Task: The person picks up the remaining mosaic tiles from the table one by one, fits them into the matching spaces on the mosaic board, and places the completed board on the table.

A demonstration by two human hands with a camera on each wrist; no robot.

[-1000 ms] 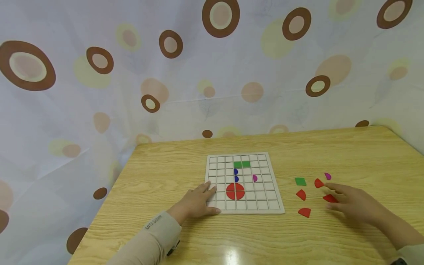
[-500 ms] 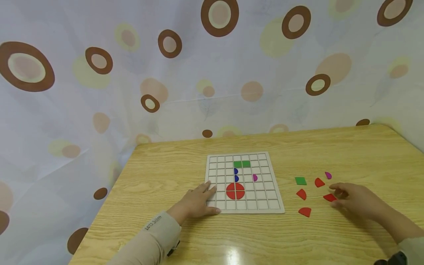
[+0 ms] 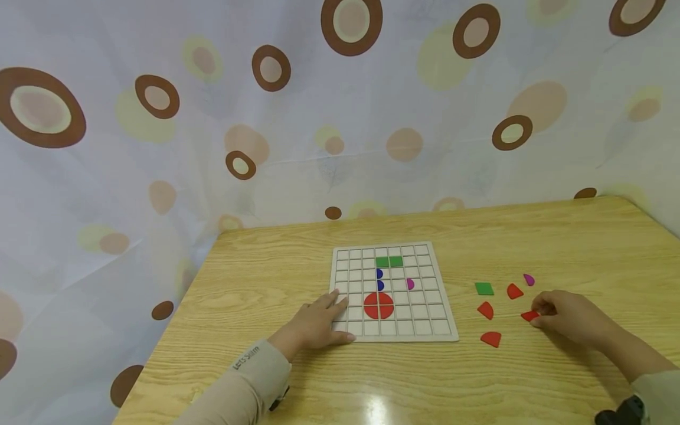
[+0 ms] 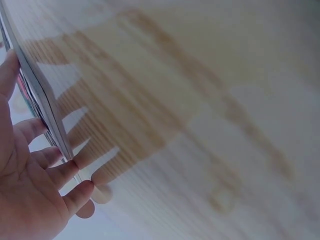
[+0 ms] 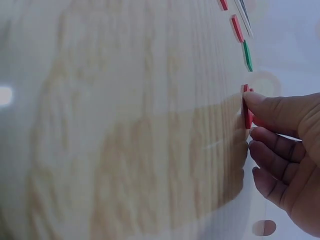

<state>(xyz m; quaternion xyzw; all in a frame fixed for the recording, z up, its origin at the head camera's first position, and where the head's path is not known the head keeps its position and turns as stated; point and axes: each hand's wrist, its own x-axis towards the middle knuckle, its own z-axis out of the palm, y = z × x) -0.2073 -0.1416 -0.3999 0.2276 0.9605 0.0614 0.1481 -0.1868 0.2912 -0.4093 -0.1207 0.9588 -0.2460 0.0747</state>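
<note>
My left hand (image 3: 317, 321) rests with spread fingers on the left front edge of a white grid board (image 3: 419, 328). On the board lie two green squares (image 3: 389, 261), two blue half-circles (image 3: 379, 280), a magenta half-circle (image 3: 410, 284) and a red circle of quarter pieces (image 3: 379, 306). To the right of the board, my right hand (image 3: 576, 319) pinches a red quarter-circle piece (image 3: 528, 316) between thumb and curled index finger. The right wrist view shows the thumb on that red piece (image 5: 246, 107); its far side is hidden. Whether it is off the table cannot be told.
Loose on the wooden table (image 3: 425, 383) lie a green piece (image 3: 484, 288), a magenta half-circle (image 3: 529, 280) and three more red quarter-circles, one of them near the front (image 3: 491, 339). A patterned curtain (image 3: 297, 118) hangs behind the table.
The right hand has drawn back slightly from the farther red piece, and its thumb and index finger have closed on the nearer one. The left hand stays on the board.
</note>
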